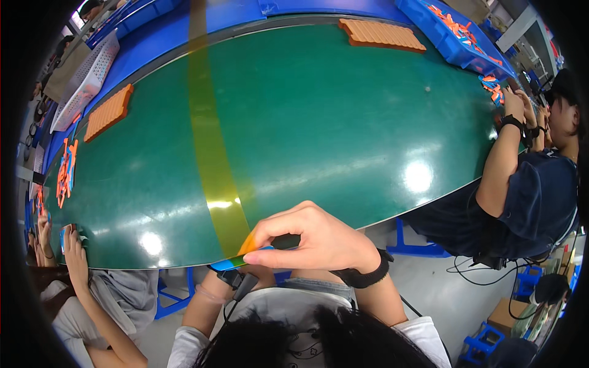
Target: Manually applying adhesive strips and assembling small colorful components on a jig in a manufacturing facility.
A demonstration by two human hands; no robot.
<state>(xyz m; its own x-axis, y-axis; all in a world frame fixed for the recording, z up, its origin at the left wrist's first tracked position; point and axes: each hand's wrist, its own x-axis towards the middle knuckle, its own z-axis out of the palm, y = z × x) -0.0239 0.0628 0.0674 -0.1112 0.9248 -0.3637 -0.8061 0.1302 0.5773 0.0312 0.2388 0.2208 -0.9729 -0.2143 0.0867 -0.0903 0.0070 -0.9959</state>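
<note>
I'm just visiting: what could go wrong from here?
The right hand pinches a blue-and-orange item at the near edge of the green table, so a slipping grip might drop it to the floor. The dark cord by the left wrist might also snag if that arm moves.

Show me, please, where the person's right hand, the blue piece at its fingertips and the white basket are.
Right hand (331, 238), head view, on its back.
Blue piece (228, 264), head view, protruding part.
White basket (93, 83), head view, side wall.
</note>
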